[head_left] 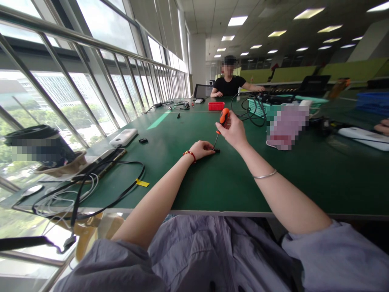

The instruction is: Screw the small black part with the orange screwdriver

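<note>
My right hand point(235, 130) grips an orange and black screwdriver point(224, 116) by its handle. The shaft slants down to a small black part point(216, 150) on the green table point(194, 186). Low on the tabletop, my left hand point(203, 149) has its fingers closed on that black part and steadies it at the tip. Whether the tip sits in a screw is too small to tell. Another small black piece point(143, 140) lies to the left, and a tiny black piece point(178, 116) farther back.
Left are a cup point(45, 142), a white device point(124, 137) and looped cables point(79, 194) by the railing. A red tray point(216, 106) stands ahead; a teal basket point(258, 107) and a pink blurred object point(287, 127) are right. A person point(229, 86) sits opposite; another hand point(383, 127) shows far right.
</note>
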`<move>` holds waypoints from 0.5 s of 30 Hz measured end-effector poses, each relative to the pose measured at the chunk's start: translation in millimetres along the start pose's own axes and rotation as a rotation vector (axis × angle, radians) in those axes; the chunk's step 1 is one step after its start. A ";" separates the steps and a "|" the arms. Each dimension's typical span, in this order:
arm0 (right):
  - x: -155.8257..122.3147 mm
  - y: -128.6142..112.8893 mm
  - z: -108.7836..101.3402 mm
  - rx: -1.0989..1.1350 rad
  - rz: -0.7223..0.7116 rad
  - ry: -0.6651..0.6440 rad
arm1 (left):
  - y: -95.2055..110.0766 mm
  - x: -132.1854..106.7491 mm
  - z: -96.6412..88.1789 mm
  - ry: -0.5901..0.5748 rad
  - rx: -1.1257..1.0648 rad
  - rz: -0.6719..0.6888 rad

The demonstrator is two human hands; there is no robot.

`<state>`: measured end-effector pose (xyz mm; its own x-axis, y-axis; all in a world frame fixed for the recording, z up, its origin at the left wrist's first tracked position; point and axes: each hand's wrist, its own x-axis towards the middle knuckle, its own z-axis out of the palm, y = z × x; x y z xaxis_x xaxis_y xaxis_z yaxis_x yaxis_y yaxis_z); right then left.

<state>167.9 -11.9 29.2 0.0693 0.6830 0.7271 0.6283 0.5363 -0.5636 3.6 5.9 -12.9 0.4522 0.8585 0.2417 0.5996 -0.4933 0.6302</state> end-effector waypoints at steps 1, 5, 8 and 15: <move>-0.1 -0.3 0.0 -0.001 0.001 0.001 | 0.0 0.0 0.0 -0.002 0.002 -0.001; -0.5 -1.3 -0.3 -0.001 0.002 -0.012 | -0.1 0.0 -0.1 -0.007 0.006 -0.003; -0.7 -1.4 -0.2 0.001 0.009 -0.014 | -0.3 0.0 0.2 -0.003 -0.003 0.002; 0.5 0.2 0.6 0.025 0.029 -0.010 | -1.1 0.8 0.7 0.001 -0.012 0.001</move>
<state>167.6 -11.2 29.2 0.0795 0.7030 0.7067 0.6067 0.5285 -0.5939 3.8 7.0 -13.9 0.4522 0.8580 0.2435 0.5910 -0.4927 0.6387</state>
